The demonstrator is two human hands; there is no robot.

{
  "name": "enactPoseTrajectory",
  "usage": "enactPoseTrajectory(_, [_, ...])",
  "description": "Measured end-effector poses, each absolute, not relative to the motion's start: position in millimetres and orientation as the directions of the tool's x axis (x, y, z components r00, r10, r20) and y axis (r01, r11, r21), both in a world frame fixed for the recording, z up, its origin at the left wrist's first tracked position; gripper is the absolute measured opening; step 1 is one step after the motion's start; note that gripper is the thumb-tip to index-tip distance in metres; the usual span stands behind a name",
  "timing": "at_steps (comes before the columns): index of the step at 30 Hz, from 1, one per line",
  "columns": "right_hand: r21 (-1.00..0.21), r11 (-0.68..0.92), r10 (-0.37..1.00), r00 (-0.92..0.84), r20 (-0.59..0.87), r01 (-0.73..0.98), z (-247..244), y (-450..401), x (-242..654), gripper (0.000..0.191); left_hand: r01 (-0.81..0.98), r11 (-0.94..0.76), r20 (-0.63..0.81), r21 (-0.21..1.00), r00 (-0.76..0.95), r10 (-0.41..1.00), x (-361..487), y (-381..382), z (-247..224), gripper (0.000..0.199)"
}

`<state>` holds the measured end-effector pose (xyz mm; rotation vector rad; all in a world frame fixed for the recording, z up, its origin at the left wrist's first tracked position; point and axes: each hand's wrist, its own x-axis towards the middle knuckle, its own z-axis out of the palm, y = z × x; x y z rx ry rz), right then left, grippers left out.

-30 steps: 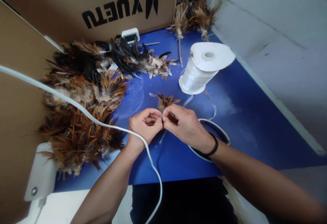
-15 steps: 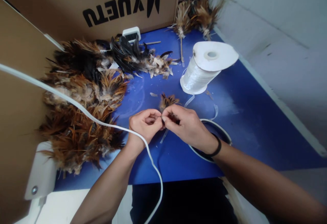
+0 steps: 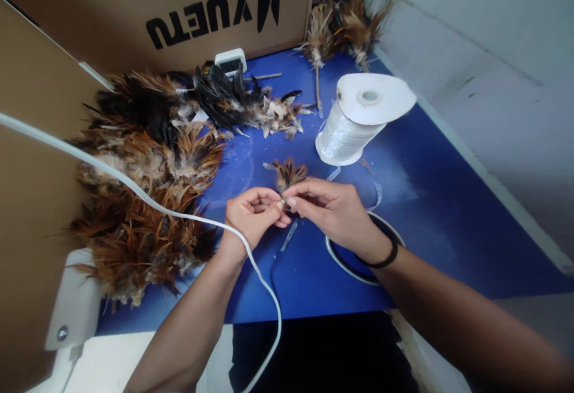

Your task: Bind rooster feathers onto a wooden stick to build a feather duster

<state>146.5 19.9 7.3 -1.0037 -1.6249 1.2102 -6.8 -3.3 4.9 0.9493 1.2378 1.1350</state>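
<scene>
Brown feathers with dark tips (image 3: 289,173) fan out just beyond my fingertips, their base pinched between both hands. My left hand (image 3: 255,212) grips that base with thumb and fingers. My right hand (image 3: 326,206) pinches at the same spot, its fingertips touching the left ones. A narrow translucent ribbon (image 3: 289,235) hangs below the pinch; its part within the fingers is hidden. More of the ribbon trails on the blue table toward a white spool (image 3: 352,127), which stands upright beyond my right hand.
Piled brown and black feathers (image 3: 152,201) cover the table's left side. A white cable (image 3: 147,192) crosses in front of my left wrist. A large cardboard box (image 3: 112,4) stands behind, with feather bunches (image 3: 354,22) at its right. A ring (image 3: 330,255) lies under my right wrist.
The feathers have swung slightly left and show more fully. My right hand has turned a little and its fingers are straighter. More ribbon shows below the hands.
</scene>
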Motion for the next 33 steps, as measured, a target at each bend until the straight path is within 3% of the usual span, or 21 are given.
enactPoseTrajectory(12, [-0.809, 0.512, 0.843, -0.347, 0.411, 0.288, 5.3, 17.2, 146.8, 0.018, -0.099, 0.166, -0.167, 0.981, -0.005, 0.986, -3.5, -4.6, 4.5, 0.021])
enactPoseTrajectory(28, [-0.615, 0.643, 0.761, -0.466, 0.451, 0.456, 2.7, 14.7, 148.5, 0.022, -0.094, 0.118, -0.122, 0.989, -0.039, 0.992, -1.9, -3.5, 0.2, 0.017])
enactPoseTrajectory(33, [-0.611, 0.643, 0.761, -0.472, 0.445, 0.461, 4.0, 14.2, 148.1, 0.023, -0.102, 0.118, -0.123, 0.988, -0.048, 0.991, -1.9, -3.6, -1.5, 0.017])
